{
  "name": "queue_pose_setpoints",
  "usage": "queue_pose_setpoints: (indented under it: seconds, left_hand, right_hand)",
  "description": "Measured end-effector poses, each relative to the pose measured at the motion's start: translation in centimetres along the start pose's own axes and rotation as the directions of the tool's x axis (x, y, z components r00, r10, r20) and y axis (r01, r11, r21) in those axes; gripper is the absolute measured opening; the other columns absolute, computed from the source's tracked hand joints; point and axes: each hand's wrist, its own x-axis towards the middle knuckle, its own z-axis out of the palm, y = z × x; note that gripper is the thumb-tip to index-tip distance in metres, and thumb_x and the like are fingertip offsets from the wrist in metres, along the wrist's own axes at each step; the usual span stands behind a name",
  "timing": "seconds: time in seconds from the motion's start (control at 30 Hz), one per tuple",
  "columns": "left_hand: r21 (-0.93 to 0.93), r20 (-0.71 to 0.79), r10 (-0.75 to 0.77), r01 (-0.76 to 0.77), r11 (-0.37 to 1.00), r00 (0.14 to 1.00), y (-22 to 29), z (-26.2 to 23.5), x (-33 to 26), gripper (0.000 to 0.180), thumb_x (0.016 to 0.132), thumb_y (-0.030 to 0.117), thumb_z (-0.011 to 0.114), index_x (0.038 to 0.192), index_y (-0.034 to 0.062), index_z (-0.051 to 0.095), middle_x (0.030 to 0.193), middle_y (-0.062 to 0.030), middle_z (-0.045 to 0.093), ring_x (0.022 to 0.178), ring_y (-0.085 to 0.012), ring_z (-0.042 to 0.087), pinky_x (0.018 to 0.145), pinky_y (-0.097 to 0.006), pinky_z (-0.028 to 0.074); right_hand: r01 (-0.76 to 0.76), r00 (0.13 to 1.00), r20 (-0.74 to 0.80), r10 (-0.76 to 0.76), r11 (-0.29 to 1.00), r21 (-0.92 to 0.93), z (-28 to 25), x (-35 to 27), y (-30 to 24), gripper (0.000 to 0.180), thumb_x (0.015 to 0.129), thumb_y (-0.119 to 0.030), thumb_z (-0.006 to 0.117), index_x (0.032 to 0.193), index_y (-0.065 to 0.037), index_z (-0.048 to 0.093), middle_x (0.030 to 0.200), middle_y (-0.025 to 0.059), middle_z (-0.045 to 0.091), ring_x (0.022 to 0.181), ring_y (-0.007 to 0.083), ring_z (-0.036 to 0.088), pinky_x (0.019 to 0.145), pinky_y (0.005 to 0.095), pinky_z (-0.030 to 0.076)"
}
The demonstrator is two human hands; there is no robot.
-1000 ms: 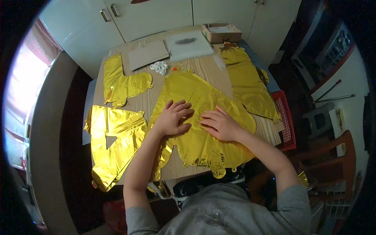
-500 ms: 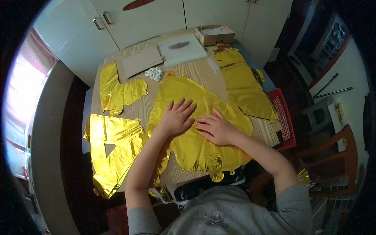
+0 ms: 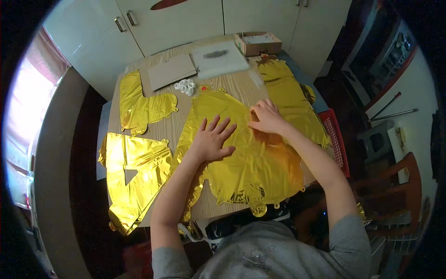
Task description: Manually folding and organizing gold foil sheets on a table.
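Note:
A large flat gold foil balloon (image 3: 232, 172) lies across the middle of the table under both hands. My left hand (image 3: 211, 142) rests on it, palm down, with the fingers spread. Near its upper right edge, my right hand (image 3: 269, 118) is curled with the fingertips closed on the foil. The foil below that hand is tilted and shows an orange reflection. Small tabs stick out along the balloon's near edge. To the left lie a bent gold foil balloon (image 3: 139, 109) and another with a triangular hole (image 3: 144, 156). A further gold foil balloon (image 3: 292, 102) lies at the right.
White ribbon rolls (image 3: 185, 87) sit beyond the middle balloon, beside a small red piece (image 3: 203, 88). Behind are a cardboard sheet (image 3: 172, 72), a clear plastic sheet (image 3: 220, 58) and an open box (image 3: 259, 45). A red basket (image 3: 335, 139) stands against the table's right edge.
My right hand has moved up and right from lying flat and has curled onto the foil's edge. The foil there has tilted. My left hand has stayed put, its thumb now farther out.

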Motion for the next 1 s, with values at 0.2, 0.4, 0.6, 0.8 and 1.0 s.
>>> queue_pose_setpoints:
  seconds: [0.2, 0.4, 0.6, 0.8, 1.0]
  left_hand:
    - [0.005, -0.012, -0.002, 0.002, 1.0, 1.0, -0.1, 0.4, -0.1, 0.074, 0.082, 0.061, 0.045, 0.144, 0.0222, 0.036, 0.149, -0.0089, 0.034, 0.138, -0.0337, 0.027, 0.111, -0.057, 0.018]
    - [-0.033, -0.023, 0.003, -0.004, 0.999, 1.0, -0.4, 0.8, -0.2, 0.079, 0.082, 0.062, 0.044, 0.144, 0.013, 0.034, 0.15, -0.0092, 0.033, 0.138, -0.0366, 0.027, 0.111, -0.057, 0.017]
    - [0.005, 0.07, -0.025, 0.024, 1.0, 0.997, -0.3, 0.5, 0.1, 0.08, 0.082, 0.062, 0.045, 0.14, 0.0077, 0.039, 0.147, -0.0092, 0.037, 0.14, -0.033, 0.025, 0.112, -0.056, 0.016]
    - [0.034, 0.175, -0.031, 0.025, 0.999, 0.984, -0.1, -0.7, 0.2, 0.076, 0.084, 0.062, 0.043, 0.136, 0.0072, 0.045, 0.142, -0.0145, 0.042, 0.139, -0.0365, 0.024, 0.112, -0.057, 0.014]
    - [-0.045, -0.018, -0.015, 0.014, 0.999, 1.0, -0.5, 0.8, -0.1, 0.071, 0.079, 0.064, 0.048, 0.126, 0.0114, 0.058, 0.137, -0.0126, 0.048, 0.139, -0.0333, 0.026, 0.112, -0.056, 0.017]
  right_hand:
    - [-0.116, 0.911, 0.39, 0.135, 0.991, -0.072, -1.5, 2.7, -0.1, 0.051, 0.076, -0.051, 0.066, 0.102, -0.008, 0.067, 0.119, 0.0172, 0.055, 0.115, 0.0354, 0.046, 0.099, 0.0442, 0.035]
    - [-0.19, 0.846, 0.531, -0.037, 0.911, 0.365, -2.8, 0.7, 1.0, 0.056, 0.087, -0.051, 0.055, 0.1, 0.002, 0.065, 0.096, 0.0189, 0.062, 0.092, 0.0305, 0.058, 0.085, 0.0365, 0.045]
    - [0.282, 0.819, 0.296, -0.491, 0.794, 0.538, -0.8, -3.1, 0.9, 0.046, 0.081, -0.023, 0.057, 0.124, -0.004, 0.055, 0.12, 0.0154, 0.055, 0.117, 0.0303, 0.047, 0.103, 0.0392, 0.034]
    - [0.406, 0.889, 0.062, -0.453, 0.844, 0.351, -0.1, -5.4, -1.2, 0.042, 0.082, -0.016, 0.057, 0.123, -0.007, 0.057, 0.123, 0.0117, 0.056, 0.119, 0.0294, 0.047, 0.103, 0.0418, 0.035]
    - [0.457, 0.881, -0.023, -0.472, 0.838, 0.298, 0.8, -5.4, -1.6, 0.032, 0.085, -0.014, 0.057, 0.117, -0.009, 0.061, 0.121, 0.0083, 0.059, 0.113, 0.026, 0.052, 0.099, 0.0406, 0.039]
